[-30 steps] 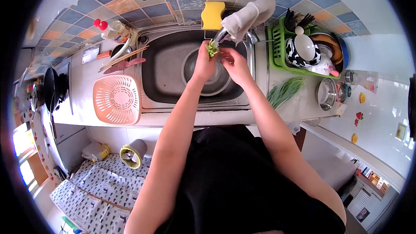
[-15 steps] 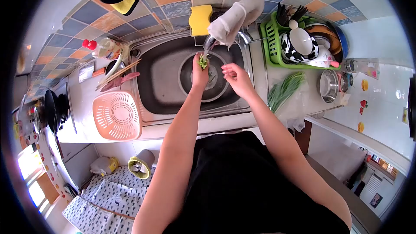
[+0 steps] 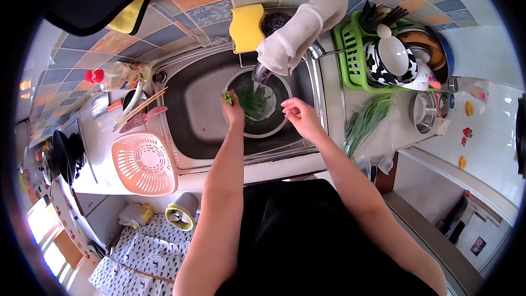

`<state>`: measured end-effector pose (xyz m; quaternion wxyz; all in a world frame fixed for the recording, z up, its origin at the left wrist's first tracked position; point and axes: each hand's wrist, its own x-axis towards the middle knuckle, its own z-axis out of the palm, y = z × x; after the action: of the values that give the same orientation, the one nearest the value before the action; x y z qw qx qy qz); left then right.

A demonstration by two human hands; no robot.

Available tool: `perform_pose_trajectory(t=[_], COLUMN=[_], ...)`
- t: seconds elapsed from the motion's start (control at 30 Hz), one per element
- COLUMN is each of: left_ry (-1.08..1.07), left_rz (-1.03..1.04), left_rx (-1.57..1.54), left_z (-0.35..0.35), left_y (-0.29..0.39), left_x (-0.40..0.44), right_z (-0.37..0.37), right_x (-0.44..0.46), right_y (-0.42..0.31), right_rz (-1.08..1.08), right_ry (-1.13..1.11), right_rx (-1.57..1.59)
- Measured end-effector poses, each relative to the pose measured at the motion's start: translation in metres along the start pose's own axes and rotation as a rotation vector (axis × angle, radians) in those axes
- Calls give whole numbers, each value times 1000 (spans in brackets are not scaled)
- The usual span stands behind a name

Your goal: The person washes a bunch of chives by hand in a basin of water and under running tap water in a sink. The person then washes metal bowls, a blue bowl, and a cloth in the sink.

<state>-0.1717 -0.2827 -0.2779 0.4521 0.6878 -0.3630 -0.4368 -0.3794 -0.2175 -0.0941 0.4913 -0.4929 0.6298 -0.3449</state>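
My left hand (image 3: 234, 111) is closed around a small bunch of leafy greens (image 3: 228, 97), at the left rim of a round metal basin (image 3: 285, 120) standing in the sink. Water runs from the cloth-wrapped faucet (image 3: 260, 73) into this basin. Green bits (image 3: 253, 101) float in the water there. My right hand (image 3: 300, 116) hovers by the basin's right rim, its fingers loosely bent and apart, with nothing visible in them.
Left of the sink (image 3: 192, 126) sit a pink plastic basket (image 3: 145, 163), a knife (image 3: 143, 119) and chopsticks (image 3: 139, 108). To the right lie long green scallions (image 3: 368, 122), a metal bowl (image 3: 423, 112) and a green dish rack (image 3: 350, 57). A yellow sponge (image 3: 246, 28) is behind the sink.
My left hand has moved left with the greens, from under the faucet to the basin's rim. More green shows in the basin water. My right hand stays almost in place.
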Motion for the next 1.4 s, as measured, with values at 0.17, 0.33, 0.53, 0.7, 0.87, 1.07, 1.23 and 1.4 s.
perform_pose_trajectory(t=[0.17,0.33,0.53,0.7,0.87,1.07,1.23,1.4], left_ry=[-252,-630,-50,-147,-627,-216,-151,-461], left_rz=[65,-70,154,97,-133,-129,176,226], left_rx=[-247,425,38,-87,234,557,238,119], left_z=[41,11,-33,17,8,-46,-28,-2], left_y=[66,-10,-32,52,8,16,91,123], left_x=[-30,-61,24,-7,-53,-15,1,-17], right_z=[2,-1,-3,-6,-2,-1,5,18], right_x=[3,4,3,0,4,10,20,37], right_y=[8,12,12,12,15,5,-16,-35], right_rz=[20,44,4,32,8,-16,-52,-148], right_ry=[13,-25,27,6,-2,-19,6,28], right_rx=[43,25,55,40,51,41,23,-24])
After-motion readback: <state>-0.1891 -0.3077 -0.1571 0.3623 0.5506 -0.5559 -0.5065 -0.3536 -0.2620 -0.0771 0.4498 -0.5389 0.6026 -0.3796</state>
